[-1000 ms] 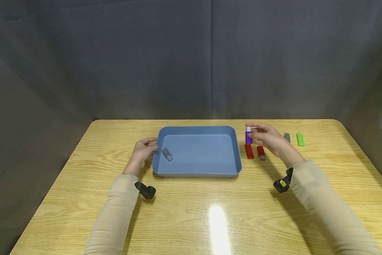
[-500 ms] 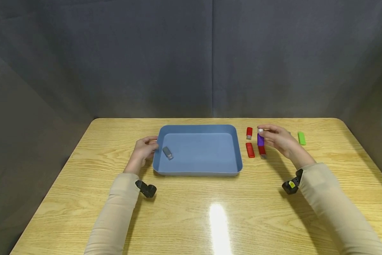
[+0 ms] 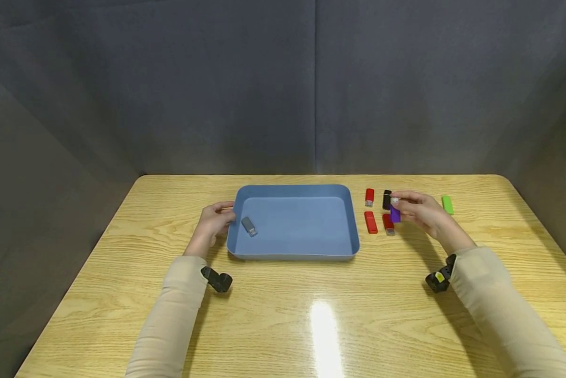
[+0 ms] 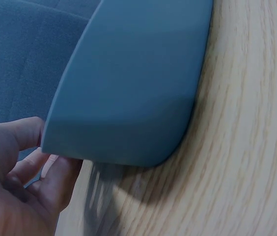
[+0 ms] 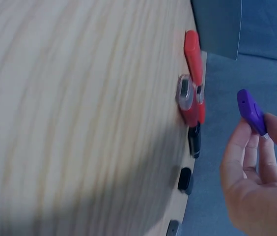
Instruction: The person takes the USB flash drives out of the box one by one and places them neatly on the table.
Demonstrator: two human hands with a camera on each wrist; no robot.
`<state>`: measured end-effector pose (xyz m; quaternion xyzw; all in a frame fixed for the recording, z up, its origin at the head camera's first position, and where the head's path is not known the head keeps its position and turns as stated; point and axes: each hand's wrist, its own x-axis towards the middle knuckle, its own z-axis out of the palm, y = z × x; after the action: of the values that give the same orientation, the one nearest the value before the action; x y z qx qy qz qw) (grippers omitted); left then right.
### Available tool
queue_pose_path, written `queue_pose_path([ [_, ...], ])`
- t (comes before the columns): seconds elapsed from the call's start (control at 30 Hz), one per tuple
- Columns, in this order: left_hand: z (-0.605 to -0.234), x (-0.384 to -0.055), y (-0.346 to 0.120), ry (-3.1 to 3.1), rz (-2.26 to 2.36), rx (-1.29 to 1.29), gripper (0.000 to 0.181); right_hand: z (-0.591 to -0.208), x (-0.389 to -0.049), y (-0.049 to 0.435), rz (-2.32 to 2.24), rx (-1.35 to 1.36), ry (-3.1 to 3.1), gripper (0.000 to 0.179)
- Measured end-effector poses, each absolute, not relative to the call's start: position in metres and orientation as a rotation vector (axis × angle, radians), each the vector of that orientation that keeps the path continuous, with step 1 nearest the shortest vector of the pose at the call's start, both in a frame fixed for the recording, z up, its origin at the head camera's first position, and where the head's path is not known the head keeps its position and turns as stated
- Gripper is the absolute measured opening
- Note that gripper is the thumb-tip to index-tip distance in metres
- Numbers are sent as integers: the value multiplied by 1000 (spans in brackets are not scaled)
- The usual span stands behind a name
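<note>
A purple USB stick [image 3: 395,212] with a pale connector end is pinched between the thumb and fingers of my right hand [image 3: 417,210]. In the right wrist view the purple stick [image 5: 250,112] hangs in the air, away from the tabletop. Below and left of it lie red USB sticks [image 3: 370,222] and a black one [image 3: 387,199]. My left hand [image 3: 213,220] holds the left wall of a shallow blue tray [image 3: 292,257]; the left wrist view has its fingers at the tray's corner [image 4: 114,140]. Inside the tray, near its left side, rests a grey USB stick [image 3: 249,226].
A green USB stick [image 3: 447,205] lies to the right of my right hand. Dark sticks [image 5: 185,180] show farther along the table in the right wrist view. A grey curtain [image 3: 264,94] stands behind the wooden table [image 3: 264,320].
My right hand has carried the purple stick rightward, from over the left red sticks to beside the black one. A red stick and the black stick have come into sight. My left hand stays put.
</note>
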<state>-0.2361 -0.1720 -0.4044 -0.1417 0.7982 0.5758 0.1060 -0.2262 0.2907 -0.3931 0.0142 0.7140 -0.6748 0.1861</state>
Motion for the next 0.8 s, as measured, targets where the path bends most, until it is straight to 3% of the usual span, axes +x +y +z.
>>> queue_pose_path([
  [0.23,-404,-236,-172,2356,1689,-422,49,-399,-224,300,-1782,33,2164,14],
  [0.47,-403,-235,-171,2350,1704,-434,49,-402,-223,307,-1688,67,2226,39],
  [0.8,-403,-236,-171,2354,1699,-435,49,-404,-221,320,-1584,71,2215,54],
])
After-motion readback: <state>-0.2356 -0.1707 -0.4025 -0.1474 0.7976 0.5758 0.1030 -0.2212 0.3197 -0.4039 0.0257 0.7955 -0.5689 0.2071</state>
